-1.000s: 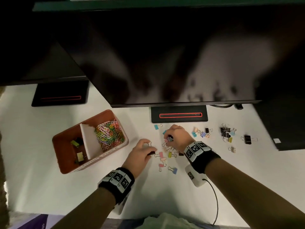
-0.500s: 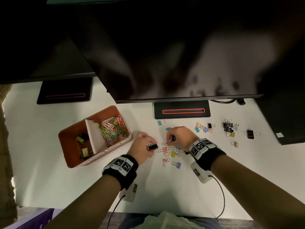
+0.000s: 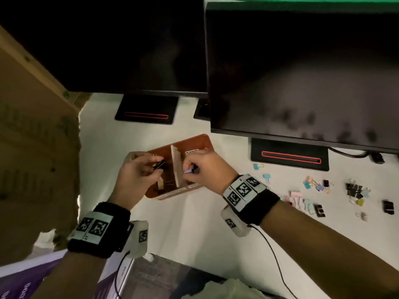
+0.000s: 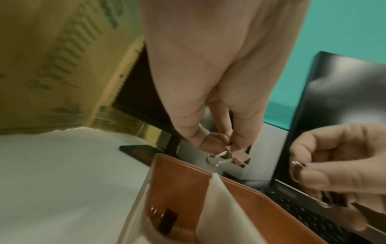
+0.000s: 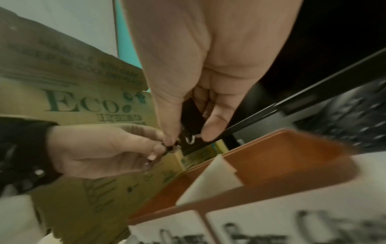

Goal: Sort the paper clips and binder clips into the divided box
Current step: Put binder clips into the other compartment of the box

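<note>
both hands now over divided box (image 3: 190,141), each pinching a binder clip (image 3: 159,164)

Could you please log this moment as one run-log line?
left hand: pinches black binder clip above orange divided box | right hand: pinches clips beside white divider | release: not yet

The divided box (image 3: 190,141), left of centre in the head view, looks like smooth orange-brown plastic with a soft sheen, and its pale divider (image 3: 175,167) looks like matt card or thin plastic; which, I cannot tell. The desk (image 3: 194,229) is a smooth, matt white surface. The binder clips (image 3: 354,190) at right have painted metal bodies and bright wire handles. Both monitors (image 3: 302,72) across the top have glossy black screens. The cardboard carton (image 3: 32,147) at left is dull brown paperboard printed in green. The wristbands (image 3: 252,197) are black knitted cloth.
</note>
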Tool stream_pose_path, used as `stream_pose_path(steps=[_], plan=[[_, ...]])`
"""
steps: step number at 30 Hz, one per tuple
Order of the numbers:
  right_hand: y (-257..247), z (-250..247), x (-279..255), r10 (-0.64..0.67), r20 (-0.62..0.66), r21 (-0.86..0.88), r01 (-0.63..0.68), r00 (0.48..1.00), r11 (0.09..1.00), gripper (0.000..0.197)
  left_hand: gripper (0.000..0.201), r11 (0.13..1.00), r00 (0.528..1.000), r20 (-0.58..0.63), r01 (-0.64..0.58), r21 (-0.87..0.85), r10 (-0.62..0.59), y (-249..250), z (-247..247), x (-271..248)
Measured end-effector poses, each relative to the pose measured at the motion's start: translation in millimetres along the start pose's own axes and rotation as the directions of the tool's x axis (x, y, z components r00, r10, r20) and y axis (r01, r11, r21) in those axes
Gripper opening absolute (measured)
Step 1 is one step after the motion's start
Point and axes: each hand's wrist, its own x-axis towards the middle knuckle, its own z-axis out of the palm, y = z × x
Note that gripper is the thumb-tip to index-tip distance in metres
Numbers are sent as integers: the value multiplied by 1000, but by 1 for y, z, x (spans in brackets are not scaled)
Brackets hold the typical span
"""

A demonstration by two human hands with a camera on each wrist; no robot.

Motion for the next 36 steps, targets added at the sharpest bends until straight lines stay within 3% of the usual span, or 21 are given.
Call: stream_pose_path(steps=[3, 6, 10, 15, 18, 22, 25, 27, 30, 32, 36], plan=[[-20, 35, 28, 42, 23, 44, -43, 999, 998, 14, 24, 996, 997, -4, 81, -34, -81, -23, -7, 9], [-23, 45, 33, 88, 25, 80, -90, 996, 993, 27, 24, 994, 993, 65, 95, 61, -99, -37, -7, 14], [-4, 14, 9, 138, -68, 69, -134, 988, 989, 27, 26, 994, 995, 93, 19, 111, -29, -37, -6, 7], [41, -39, -33, 260, -227, -6, -268, 938, 963, 16, 26, 998, 990, 127, -63, -19, 65, -19, 20, -11], [61, -53, -47, 312, -238, -2, -322, 920, 947, 15, 25, 989, 985, 138, -118, 88, 105, -16, 37, -17], [56, -50, -38, 190, -102, -88, -200, 976, 976, 20, 20, 939, 983, 174, -116, 323, 61, -26, 42, -23], [42, -34, -7, 84, 85, -195, -66, 993, 979, 23, 16, 932, 973, 223, -132, 338, 57, -38, 40, -26], [34, -16, 16, 88, 257, -412, 26, 962, 911, 23, 12, 937, 971, 223, -149, 315, 80, -43, 38, -24], [27, 6, 37, 171, 396, -677, 161, 902, 718, 17, 9, 944, 969, 233, -152, 292, 84, -47, 36, -21], [23, 11, 45, 246, 438, -734, 185, 865, 653, 16, 9, 947, 968, 237, -156, 282, 89, -47, 35, -22], [21, 13, 54, 318, 478, -764, 209, 819, 611, 10, 6, 949, 964, 238, -183, 257, 121, -50, 35, -23]])
